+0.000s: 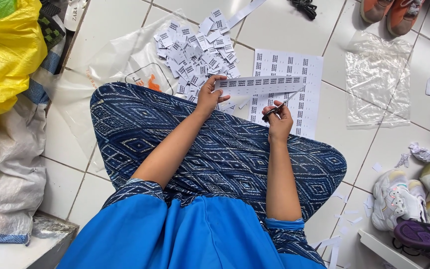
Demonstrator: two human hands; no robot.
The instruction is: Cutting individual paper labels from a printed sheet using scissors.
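Paper is what you are working with: a thin white strip of printed labels (pixel 260 84), held level above your lap, just far of your knees and over the floor tiles. It looks light and limp, likely to sag or curl where nothing supports it, and easy to tear or crease if pinched hard. Your left hand (pixel 209 95) is closed on the strip's left end, thumb and fingers pinching it flat; that end looks like the sound place to grip, close enough to the cut line to keep the paper taut. Your right hand (pixel 278 121) is curled shut around the handles of small scissors (pixel 280 105), whose blades point up and right toward the strip's lower edge; whether they are touching the paper, I cannot tell.

Beyond the strip lies a printed label sheet (pixel 294 99) flat on the floor, and to its left a heap of cut labels (pixel 195 50) rests on a clear plastic bag (pixel 120 65). A 2nd clear bag (pixel 379 79) lies at right.

The floor (pixel 284 25) is white glazed tile, probably slick under loose paper. The room is crowded: a yellow bag (pixel 6 55) and a white woven sack (pixel 11 164) at left, shoes (pixel 404 199) at right, paper scraps (pixel 344 219) near your right knee.
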